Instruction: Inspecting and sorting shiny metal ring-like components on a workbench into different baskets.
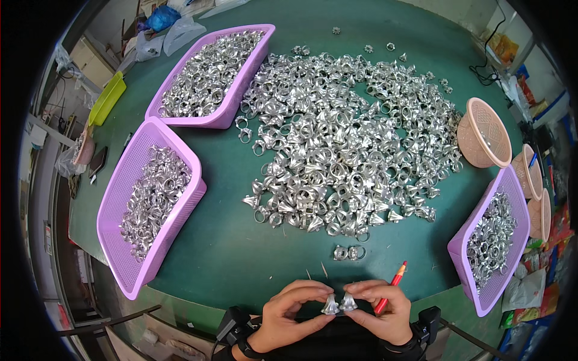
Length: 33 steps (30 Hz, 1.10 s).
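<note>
Left hand (292, 313) and right hand (394, 320) at the green bench (223, 240)

The left fingers (310, 293) pinch one silver ring (330, 305), the right fingers (364, 287) another silver ring (348, 302) just beside it; a red pencil (398, 275) juts from the right hand. Beyond, a heap of rings (337, 144) spreads between two purple baskets (174, 240) at left and one purple basket (463, 234) at right.

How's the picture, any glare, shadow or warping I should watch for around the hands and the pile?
Head view: fisheye bends the green table's edges and blackens the corners; bright glints pepper the silvery ring pile; a shadow darkens the table beside the right-hand purple basket; both hands, left and right, look fairly sharp.
</note>
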### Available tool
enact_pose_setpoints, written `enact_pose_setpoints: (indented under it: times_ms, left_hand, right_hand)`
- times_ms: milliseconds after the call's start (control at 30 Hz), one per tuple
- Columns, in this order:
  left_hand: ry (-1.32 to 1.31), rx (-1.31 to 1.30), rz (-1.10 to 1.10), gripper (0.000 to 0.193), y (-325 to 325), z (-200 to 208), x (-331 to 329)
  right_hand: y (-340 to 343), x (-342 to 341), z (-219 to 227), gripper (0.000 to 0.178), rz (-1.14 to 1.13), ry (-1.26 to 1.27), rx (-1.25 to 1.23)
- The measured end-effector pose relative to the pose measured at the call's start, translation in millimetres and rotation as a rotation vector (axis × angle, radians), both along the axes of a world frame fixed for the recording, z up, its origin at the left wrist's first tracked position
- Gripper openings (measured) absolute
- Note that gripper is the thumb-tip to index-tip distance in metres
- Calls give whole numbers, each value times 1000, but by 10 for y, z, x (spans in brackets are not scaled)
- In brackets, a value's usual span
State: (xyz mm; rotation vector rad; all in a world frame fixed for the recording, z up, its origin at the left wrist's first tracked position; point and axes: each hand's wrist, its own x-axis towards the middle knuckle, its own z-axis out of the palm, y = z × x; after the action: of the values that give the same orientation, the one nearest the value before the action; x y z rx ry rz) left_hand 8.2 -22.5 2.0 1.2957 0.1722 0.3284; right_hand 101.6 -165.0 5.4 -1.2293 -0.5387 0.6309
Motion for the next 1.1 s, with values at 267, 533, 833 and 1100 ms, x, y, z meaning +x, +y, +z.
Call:
enact_pose_setpoints:
  times_ms: [267,533,833,1100]
  left_hand:
    - [10,-18,22,36,-35,25,-8]
    - [104,-270,-104,32,-4,54,26]
    - [624,-860,-444,31,20,109,-170]
    - [445,-79,-303,41,499,693,-279]
  right_hand:
    - [-22,20,2,40,87,-199,-4]
    - [19,49,-10,35,16,-236,14]
    - [74,-65,301,12,-10,-198,111]
    - [-69,106,156,16,-204,-78,-34]
